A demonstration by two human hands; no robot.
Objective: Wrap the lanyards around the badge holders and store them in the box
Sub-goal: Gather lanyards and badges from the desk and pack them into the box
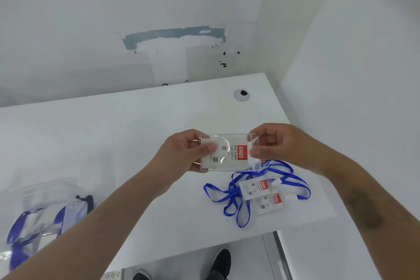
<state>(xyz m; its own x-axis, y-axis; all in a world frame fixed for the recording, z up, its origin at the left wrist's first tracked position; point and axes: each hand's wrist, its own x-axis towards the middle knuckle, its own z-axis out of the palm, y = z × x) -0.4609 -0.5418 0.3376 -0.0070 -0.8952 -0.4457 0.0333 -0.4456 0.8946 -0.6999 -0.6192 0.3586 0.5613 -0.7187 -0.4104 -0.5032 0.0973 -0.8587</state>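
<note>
Black shoes (220, 262) show on the floor past the near edge of the white table (136, 134); at the near left lies a clear plastic box (43, 213) with blue-wound bundles inside; near right, two badge holders (261, 193) rest among loose blue lanyards (234, 195); above them, lifted off the table, a clear badge holder (229, 152) (its red label reads UHOO) is pinched at either short end, left hand (181, 152) thumb and fingers curled on one, right hand (272, 143) on the other; farther back sits a round cable grommet (241, 95).

"UHOO PVC CARD" — badge holder (229, 152)
</note>
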